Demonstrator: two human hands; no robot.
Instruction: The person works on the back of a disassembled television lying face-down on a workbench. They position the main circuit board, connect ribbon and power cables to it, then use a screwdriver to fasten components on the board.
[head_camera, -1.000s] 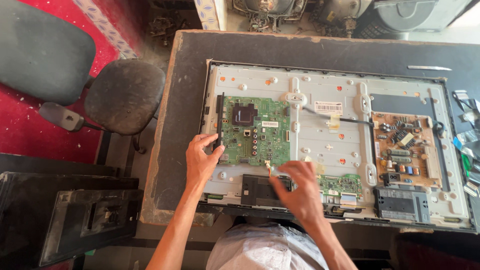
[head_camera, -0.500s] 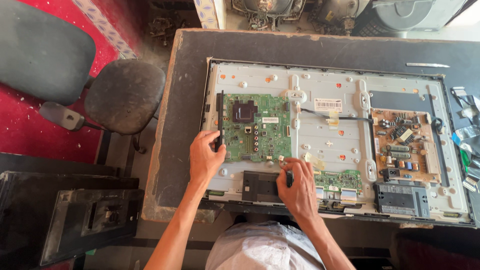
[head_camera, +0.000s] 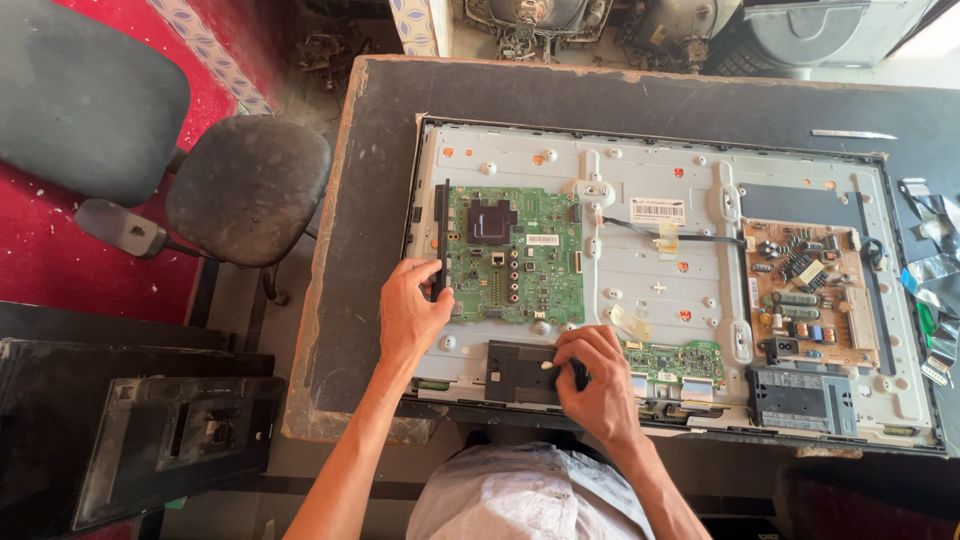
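Head view: a flat-screen television with its back cover off (head_camera: 660, 290) is laid face down on a dark worn workbench (head_camera: 380, 200). The left hand (head_camera: 410, 315) is pinched on the black plastic strip (head_camera: 441, 240) at the left edge of the green square main circuit board (head_camera: 515, 255). The right hand (head_camera: 595, 375) is curled over the black rectangular cover plate (head_camera: 520, 365) just below that board; whether anything is gripped under the fingers cannot be told. A small green circuit strip (head_camera: 675, 355) is seen just right of the right hand. A tan power supply board (head_camera: 805, 295) is mounted well apart, at the right. A black round stool (head_camera: 248, 188) is stood left of the workbench.
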